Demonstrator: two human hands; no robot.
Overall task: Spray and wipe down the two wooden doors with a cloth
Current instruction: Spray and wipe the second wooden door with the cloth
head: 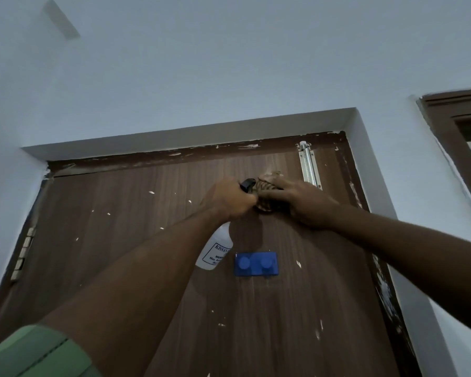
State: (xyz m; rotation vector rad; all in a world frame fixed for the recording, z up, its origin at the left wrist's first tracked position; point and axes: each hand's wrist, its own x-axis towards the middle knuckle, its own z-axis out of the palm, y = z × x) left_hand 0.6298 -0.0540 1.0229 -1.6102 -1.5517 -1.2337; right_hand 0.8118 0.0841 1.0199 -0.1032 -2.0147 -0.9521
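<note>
left hand (230, 198) grips spray bottle (215, 251); right hand (297, 198), fingers spread, presses cloth (267, 186) on door (147, 240). risk: cloth snagging the bolt (309, 165) just right of it.

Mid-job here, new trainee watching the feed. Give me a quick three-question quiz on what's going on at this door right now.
1. True or false: the left hand grips the spray bottle.
2. What does the right hand press against the door?
A. a sponge
B. a cloth
C. a brush
3. Fill in: the blue hook plate sits ____ the hands.

Key
1. True, by its black spray head.
2. B, high up, beside the metal bolt.
3. below
</note>
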